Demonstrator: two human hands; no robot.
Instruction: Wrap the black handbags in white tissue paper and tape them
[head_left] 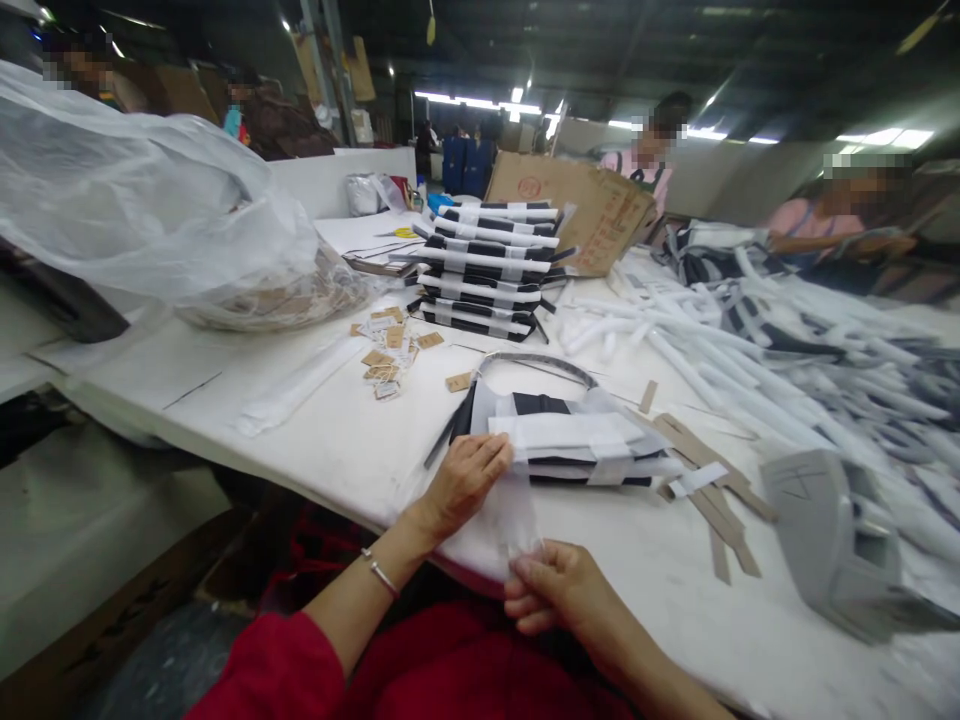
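Note:
A black-and-white handbag [570, 432] lies on the table before me, its curved handle at the far side. White paper and translucent strips wrap it. My left hand [466, 482] is closed at the bag's left end, fingertips pressed on the white wrapping. From there a translucent strip [517, 515] runs down toward the table's front edge. My right hand [551, 585] pinches the strip's lower end between thumb and fingers. Behind the bag stands a stack of similarly wrapped black-and-white bags [487, 270].
Cardboard tags [390, 345] lie left of the stack, near a large plastic bag [165, 210]. On the right are a grey tape dispenser [825, 535], brown strips [709, 480] and a heap of white rolls [720, 340]. A cardboard box [574, 205] and people are beyond.

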